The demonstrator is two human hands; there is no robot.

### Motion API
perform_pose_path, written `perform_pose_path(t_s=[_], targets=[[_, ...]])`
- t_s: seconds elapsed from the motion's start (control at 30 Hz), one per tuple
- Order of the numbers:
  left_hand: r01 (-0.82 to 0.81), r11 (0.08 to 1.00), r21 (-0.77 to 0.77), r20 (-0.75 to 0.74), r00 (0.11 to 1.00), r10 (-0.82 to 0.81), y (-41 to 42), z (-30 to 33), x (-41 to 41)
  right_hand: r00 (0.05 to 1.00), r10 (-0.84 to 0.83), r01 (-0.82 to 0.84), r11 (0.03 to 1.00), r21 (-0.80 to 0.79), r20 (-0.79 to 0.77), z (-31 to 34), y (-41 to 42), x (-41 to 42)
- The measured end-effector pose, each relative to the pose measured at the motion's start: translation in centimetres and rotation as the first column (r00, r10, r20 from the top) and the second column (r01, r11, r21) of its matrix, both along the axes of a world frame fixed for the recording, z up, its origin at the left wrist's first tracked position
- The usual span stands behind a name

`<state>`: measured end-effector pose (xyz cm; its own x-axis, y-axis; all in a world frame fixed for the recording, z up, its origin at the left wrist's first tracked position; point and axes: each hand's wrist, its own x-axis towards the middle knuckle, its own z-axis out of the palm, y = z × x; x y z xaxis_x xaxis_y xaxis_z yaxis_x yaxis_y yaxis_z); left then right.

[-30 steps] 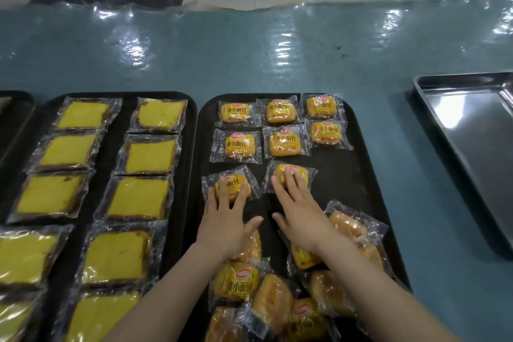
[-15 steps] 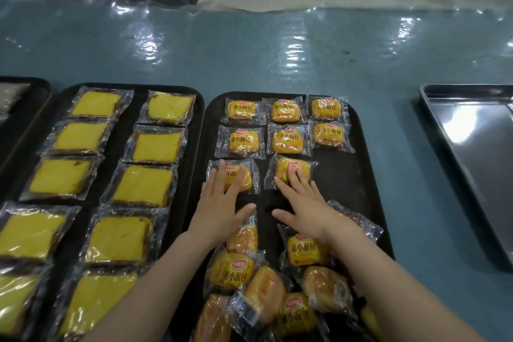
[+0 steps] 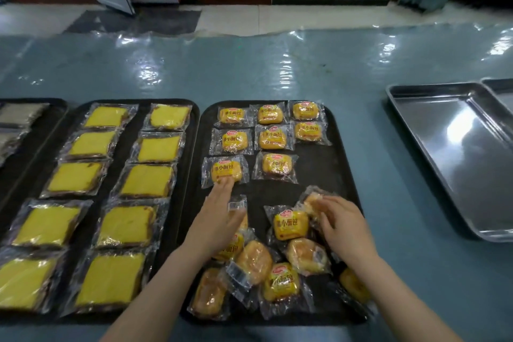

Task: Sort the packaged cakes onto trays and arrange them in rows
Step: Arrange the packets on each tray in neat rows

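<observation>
A black tray (image 3: 327, 164) holds small wrapped buns: two full rows of three at the far end and two buns in a third row. My left hand (image 3: 219, 216) lies flat, fingertips touching the third row's left bun (image 3: 226, 171). The bun beside it (image 3: 277, 165) lies free. My right hand (image 3: 340, 226) curls its fingers round a wrapped bun (image 3: 312, 201) at the tray's right side. A loose heap of several wrapped buns (image 3: 277, 264) fills the tray's near end. On the black tray to the left (image 3: 191, 130), square yellow cakes (image 3: 147, 180) lie in two columns.
A steel tray (image 3: 455, 153) stands on the blue table at the right, with a second one (image 3: 499, 86) behind it. Another dark tray (image 3: 55, 108) with grey packets sits at the far left. The table's far edge borders a tiled floor.
My right hand left the third row's right bun, moved back and right, and took hold of a bun from the heap. My left hand stayed at the left bun. The camera tilted up.
</observation>
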<state>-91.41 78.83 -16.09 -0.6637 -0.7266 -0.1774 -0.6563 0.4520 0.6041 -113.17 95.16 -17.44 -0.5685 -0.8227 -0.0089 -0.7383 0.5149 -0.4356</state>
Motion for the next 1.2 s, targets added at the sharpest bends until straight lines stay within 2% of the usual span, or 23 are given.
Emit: perform_pose_path(t_s=[0.23, 0.33, 0.5, 0.6, 0.7, 0.8, 0.9, 1.0, 1.1, 1.2], targets=[[-0.049, 0.998, 0.045, 0.026, 0.999, 0.048, 1.1, -0.6, -1.0, 0.995, -0.083, 0.087, 0.993, 0.075, -0.047, -1.0, 1.1, 0.3], [-0.053, 0.998, 0.044, 0.03, 0.998, 0.052, 1.1, -0.8, -1.7, 0.993, -0.068, 0.079, 0.989, 0.125, -0.094, -1.3, 0.4, 0.1], [-0.061, 0.998, 0.015, 0.043, 0.997, 0.06, 0.8, -0.7, -2.0, 0.998, 0.017, -0.006, 0.979, 0.205, -0.052, -1.6, -1.2, -0.7], [-0.067, 0.998, 0.02, 0.055, 0.996, 0.065, 0.8, -0.5, -1.9, 0.998, -0.012, 0.021, 0.987, 0.159, -0.061, -1.5, -1.9, -1.3], [-0.064, 0.998, -0.003, 0.07, 0.995, 0.064, 0.6, 0.0, -1.9, 0.993, -0.069, 0.054, 0.989, 0.139, 0.101, -1.1, -2.2, -2.3], [-0.068, 0.998, -0.017, 0.06, 0.996, 0.069, 0.5, 0.5, -1.6, 0.951, -0.013, -0.021, 0.994, 0.107, 0.31, -0.5, -2.5, -3.7], [-0.074, 0.997, -0.004, 0.073, 0.995, 0.074, 0.4, 0.7, -1.6, 0.925, 0.023, -0.038, 0.999, 0.033, 0.38, -0.1, -3.0, -4.6], [-0.078, 0.997, 0.008, 0.08, 0.994, 0.077, 0.3, 0.6, -2.0, 0.961, 0.011, -0.018, 1.0, 0.021, 0.275, 0.2, -4.0, -5.3], [-0.081, 0.996, 0.026, 0.081, 0.994, 0.078, 0.1, 0.5, -2.6, 0.997, -0.011, 0.002, 0.993, 0.119, 0.074, 0.6, -4.5, -6.0], [-0.068, 0.997, 0.023, 0.096, 0.993, 0.065, -0.3, 0.3, -3.0, 0.992, -0.016, 0.028, 0.995, 0.091, -0.125, 0.8, -4.2, -6.1]])
